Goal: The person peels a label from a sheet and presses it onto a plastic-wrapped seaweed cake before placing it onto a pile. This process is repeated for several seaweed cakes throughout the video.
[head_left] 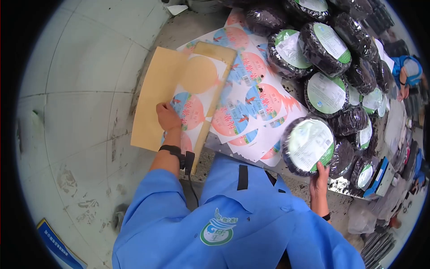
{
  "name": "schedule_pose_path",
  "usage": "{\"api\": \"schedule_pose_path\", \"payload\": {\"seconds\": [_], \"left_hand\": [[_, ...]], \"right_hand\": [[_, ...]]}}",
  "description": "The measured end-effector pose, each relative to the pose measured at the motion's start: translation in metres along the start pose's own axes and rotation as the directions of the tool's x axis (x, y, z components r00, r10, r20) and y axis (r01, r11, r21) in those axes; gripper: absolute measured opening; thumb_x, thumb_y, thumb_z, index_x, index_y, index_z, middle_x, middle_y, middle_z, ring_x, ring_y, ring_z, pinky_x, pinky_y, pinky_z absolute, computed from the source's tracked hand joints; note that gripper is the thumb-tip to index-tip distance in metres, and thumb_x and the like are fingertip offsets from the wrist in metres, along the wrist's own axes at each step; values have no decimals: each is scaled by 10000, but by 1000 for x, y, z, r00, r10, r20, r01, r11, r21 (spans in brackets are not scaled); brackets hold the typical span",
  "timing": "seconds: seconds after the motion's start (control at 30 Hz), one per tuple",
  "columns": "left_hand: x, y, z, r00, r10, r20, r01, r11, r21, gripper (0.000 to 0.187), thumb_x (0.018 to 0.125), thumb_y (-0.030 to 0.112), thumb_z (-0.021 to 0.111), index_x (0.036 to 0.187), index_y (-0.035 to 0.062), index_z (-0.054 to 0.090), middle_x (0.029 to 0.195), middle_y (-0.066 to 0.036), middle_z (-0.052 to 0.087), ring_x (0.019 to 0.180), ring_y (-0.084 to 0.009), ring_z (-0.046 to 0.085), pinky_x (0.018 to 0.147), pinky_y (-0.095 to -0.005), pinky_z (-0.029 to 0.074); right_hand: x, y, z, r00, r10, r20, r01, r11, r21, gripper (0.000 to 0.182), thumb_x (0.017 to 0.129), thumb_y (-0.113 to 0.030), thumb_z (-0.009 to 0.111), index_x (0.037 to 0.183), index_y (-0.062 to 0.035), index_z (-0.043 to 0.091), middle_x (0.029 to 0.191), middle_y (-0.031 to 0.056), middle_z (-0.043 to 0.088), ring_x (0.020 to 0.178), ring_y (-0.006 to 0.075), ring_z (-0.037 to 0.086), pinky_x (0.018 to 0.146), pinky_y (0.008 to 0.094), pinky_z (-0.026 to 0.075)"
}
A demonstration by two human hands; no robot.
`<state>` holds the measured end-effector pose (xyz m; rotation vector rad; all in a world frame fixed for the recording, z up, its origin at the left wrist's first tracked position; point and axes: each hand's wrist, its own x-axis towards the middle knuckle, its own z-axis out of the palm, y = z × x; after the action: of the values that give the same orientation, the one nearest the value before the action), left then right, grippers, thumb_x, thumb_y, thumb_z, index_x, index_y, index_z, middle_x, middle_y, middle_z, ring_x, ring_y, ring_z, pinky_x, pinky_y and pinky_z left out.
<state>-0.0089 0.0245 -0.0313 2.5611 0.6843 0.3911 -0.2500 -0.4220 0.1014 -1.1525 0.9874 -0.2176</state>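
Observation:
My left hand rests on a sheet of round pink and blue stickers, fingers bent on a sticker's edge. The sheet lies on a yellow backing sheet. My right hand grips the lower edge of a round wrapped pack of dark product with a white and green label on top. More sticker sheets lie spread between my two hands. I wear a blue jacket and a black wrist strap on the left arm.
Several more round dark packs with green-edged labels are piled on the metal table at the right. A person in blue stands at the far right. Grey tiled floor lies to the left.

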Motion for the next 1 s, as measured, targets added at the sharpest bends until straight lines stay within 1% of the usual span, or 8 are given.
{"api": "schedule_pose_path", "payload": {"seconds": [0.07,0.13,0.23,0.4,0.53,0.63,0.77,1.0], "left_hand": [[0,5,-2,994,-70,-82,62,993,-97,242,920,225,490,860,1,562,903,-184,580,817,-393,561,714,-460,447],[-3,-5,-4,999,30,-18,-30,999,-31,202,908,200,505,864,9,555,896,-174,581,819,-378,566,708,-450,451],[-2,-12,-4,985,169,24,-169,985,-31,140,883,148,534,866,10,546,883,-161,578,819,-357,564,700,-433,449],[-18,-9,-10,980,200,-6,-197,959,-206,61,842,51,548,864,-5,536,892,-160,573,832,-343,548,731,-409,439],[-81,53,-81,969,182,169,-35,776,-630,12,865,16,515,875,11,514,967,-102,601,842,-187,546,748,-303,430],[-149,93,-139,835,170,523,388,493,-779,48,893,31,513,926,33,478,1061,-96,573,914,-128,525,816,-268,422],[-192,141,-170,609,320,726,684,251,-685,87,872,-19,531,917,26,472,1075,-124,558,963,-140,537,857,-274,427],[-181,168,-93,831,306,465,128,708,-694,77,799,-3,599,808,-1,522,1058,-150,569,930,-215,559,839,-313,426]], "right_hand": [[-12,-42,44,937,-332,103,342,829,-443,811,667,-72,699,1379,-26,313,1320,138,422,1217,243,412,1025,360,324],[-24,-73,96,620,-637,458,693,171,-701,815,587,-108,750,1322,-47,404,1251,161,422,1172,301,429,1012,393,338],[-34,-31,133,325,-208,923,839,-388,-383,435,695,-110,656,1126,-122,600,1156,102,513,1103,269,487,863,396,420],[-55,19,105,306,543,782,947,-87,-310,391,792,-148,577,1180,-103,562,1144,73,560,1034,239,535,882,362,419],[-44,10,93,313,422,851,916,102,-388,424,783,-179,637,1189,-86,551,1136,83,571,1021,242,552,866,353,443],[-44,-6,104,617,255,745,477,632,-611,578,727,-173,757,1233,-68,498,1088,76,592,929,173,597,769,302,491],[-32,-5,101,597,393,699,-99,901,-422,375,795,-96,697,1114,-14,517,879,21,613,763,63,568,663,204,460],[10,-12,89,784,249,568,40,894,-446,249,812,-76,661,1004,-21,512,734,-7,611,558,31,485,492,188,367]]}}
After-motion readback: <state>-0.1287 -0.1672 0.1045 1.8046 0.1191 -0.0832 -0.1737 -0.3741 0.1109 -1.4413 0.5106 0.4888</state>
